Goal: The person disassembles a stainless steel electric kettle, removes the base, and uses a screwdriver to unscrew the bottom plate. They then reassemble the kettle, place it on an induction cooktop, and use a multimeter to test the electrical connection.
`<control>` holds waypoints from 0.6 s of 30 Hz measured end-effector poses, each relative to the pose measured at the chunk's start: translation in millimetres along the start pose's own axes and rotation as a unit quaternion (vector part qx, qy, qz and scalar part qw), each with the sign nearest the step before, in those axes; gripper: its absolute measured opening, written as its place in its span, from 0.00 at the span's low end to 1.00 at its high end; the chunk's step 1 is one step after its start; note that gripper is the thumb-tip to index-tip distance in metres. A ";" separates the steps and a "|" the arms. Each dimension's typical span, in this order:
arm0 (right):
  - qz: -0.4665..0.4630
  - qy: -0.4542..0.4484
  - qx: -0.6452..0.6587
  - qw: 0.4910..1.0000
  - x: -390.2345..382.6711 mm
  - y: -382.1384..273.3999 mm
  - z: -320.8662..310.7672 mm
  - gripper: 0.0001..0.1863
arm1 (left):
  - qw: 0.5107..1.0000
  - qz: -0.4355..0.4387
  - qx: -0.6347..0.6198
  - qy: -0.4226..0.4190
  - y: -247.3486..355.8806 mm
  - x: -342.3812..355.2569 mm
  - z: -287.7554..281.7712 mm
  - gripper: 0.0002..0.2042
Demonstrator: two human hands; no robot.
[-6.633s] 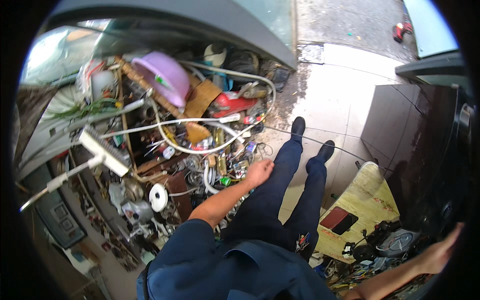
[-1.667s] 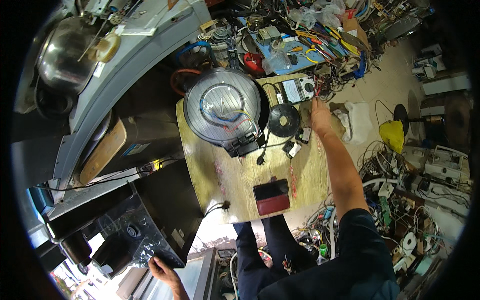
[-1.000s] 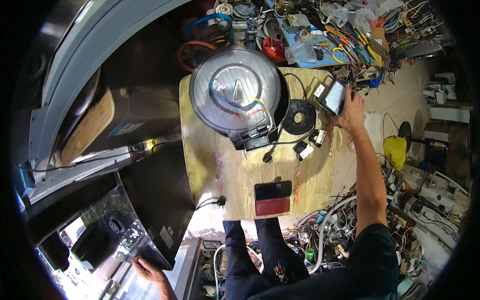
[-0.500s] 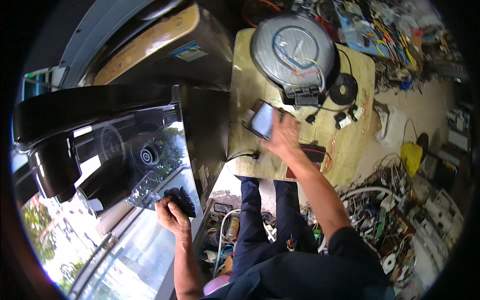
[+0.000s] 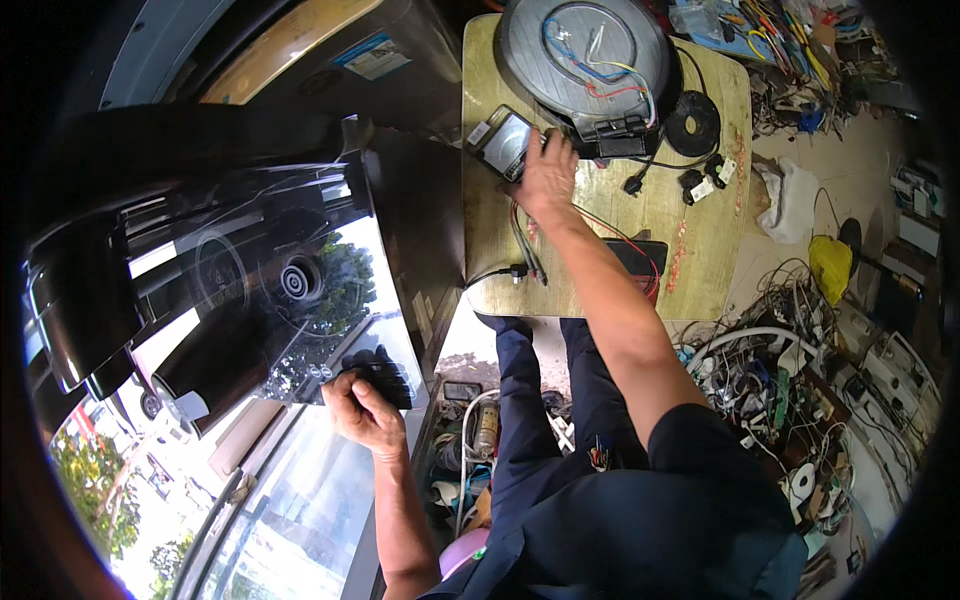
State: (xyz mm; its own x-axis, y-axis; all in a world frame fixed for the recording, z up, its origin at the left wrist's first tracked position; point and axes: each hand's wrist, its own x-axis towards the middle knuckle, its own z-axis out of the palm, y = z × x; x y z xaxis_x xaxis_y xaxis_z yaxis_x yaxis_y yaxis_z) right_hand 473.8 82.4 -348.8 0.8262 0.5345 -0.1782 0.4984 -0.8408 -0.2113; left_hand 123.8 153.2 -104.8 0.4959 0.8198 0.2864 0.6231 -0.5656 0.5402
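My left hand, fingers curled in and thumb folded over, is against the lower edge of a glossy black glass panel. Nothing shows inside its grasp. My right hand has its fingers stretched and apart along the right edge of a small dark handheld device with a grey screen, touching it. The device lies on a yellowish wooden table. Dark and red leads lie on the wood just below it. A cable with a black plug reaches onto the table near its front left edge.
At the table's back stands a round dark metal appliance with loose coloured wires on top. A coil of black tape and a black plug lie nearby. A dark flat case is under my right forearm. Tangled cables cover the right floor.
My right hand and the screened device have moved away from me and slightly left across the table, uncovering the leads. My left hand stays at the panel. The whole view has shifted.
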 end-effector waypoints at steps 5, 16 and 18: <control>-0.089 -0.043 0.105 0.990 -96.1 29.9 -8.7 0.21 | 1.000 0.013 0.008 0.023 4.3 2.5 1.1 0.10; -0.052 -0.154 -0.024 0.986 -144.5 25.6 93.1 0.21 | 1.000 0.009 -0.005 0.023 4.0 7.8 0.3 0.05; -0.059 -0.125 0.007 0.990 -145.3 25.5 73.1 0.17 | 1.000 0.012 0.019 0.018 3.5 7.3 -1.8 0.04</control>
State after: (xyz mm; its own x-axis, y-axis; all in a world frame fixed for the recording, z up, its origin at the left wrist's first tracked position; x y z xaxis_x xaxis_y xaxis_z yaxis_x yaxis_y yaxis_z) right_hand 347.2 -10.4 -398.6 0.6708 0.6349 -0.3832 0.5826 -0.7709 -0.2574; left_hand 128.5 157.4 -99.4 0.4891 0.8081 0.3282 0.6342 -0.5878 0.5022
